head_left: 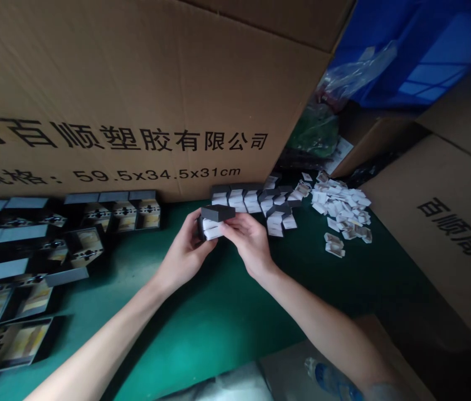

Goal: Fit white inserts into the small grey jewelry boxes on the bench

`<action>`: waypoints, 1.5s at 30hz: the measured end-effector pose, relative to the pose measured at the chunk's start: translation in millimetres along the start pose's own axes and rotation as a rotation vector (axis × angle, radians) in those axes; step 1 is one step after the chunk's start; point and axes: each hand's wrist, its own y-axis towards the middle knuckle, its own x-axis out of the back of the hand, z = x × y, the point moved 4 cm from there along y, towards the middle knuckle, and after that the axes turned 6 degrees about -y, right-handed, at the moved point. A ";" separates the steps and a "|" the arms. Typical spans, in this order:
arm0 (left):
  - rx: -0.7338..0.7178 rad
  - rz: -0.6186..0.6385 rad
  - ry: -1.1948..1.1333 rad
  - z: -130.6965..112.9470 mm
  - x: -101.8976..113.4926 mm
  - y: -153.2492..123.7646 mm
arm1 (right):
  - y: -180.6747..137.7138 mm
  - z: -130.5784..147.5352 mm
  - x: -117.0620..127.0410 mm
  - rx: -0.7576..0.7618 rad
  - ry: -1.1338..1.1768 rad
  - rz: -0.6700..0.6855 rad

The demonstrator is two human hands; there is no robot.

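From where I stand, both of the worker's hands meet over the green desk [194, 328], with a small dark box [217, 213] between them, its lid tilted up and white inserts [211, 229] showing beneath. The left hand [187, 242] is curled about the box's left side, thumb low along the front, fingers bent in behind; their tips are hidden from me. The right hand [252, 240] closes on the other side, its thumb against the white inserts and its fingers drawn together near the lid's right edge, so neither hand is spread. How hard they press, I can't tell.

Just behind the hands, a cluster of little boxes [244, 199], dark-lidded and white inside, sits on the desk, and to the right of it lies a loose heap of white pieces [339, 201], with a few scattered at its near edge. Over on the left, well apart from the hands, rows of open dark cases [79, 248] show yellowish patches inside. A big printed carton [143, 83] stands behind everything, and another carton [440, 184] stands on the right. A bottle [331, 380] lies under the right forearm.
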 end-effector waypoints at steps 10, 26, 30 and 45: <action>-0.048 -0.014 -0.003 1.7 -0.7 0.3 | -3.8 1.2 -1.7 -0.029 0.068 -0.024; -0.049 -0.004 0.017 5.6 -0.5 0.3 | -2.5 -0.4 -3.3 0.072 -0.045 0.032; -0.046 -0.009 -0.006 5.2 -1.6 -0.1 | -2.3 -1.2 -3.4 0.076 -0.053 0.038; -0.079 -0.031 0.109 2.2 -1.6 -4.3 | 0.4 -2.3 -2.0 -0.066 0.014 0.053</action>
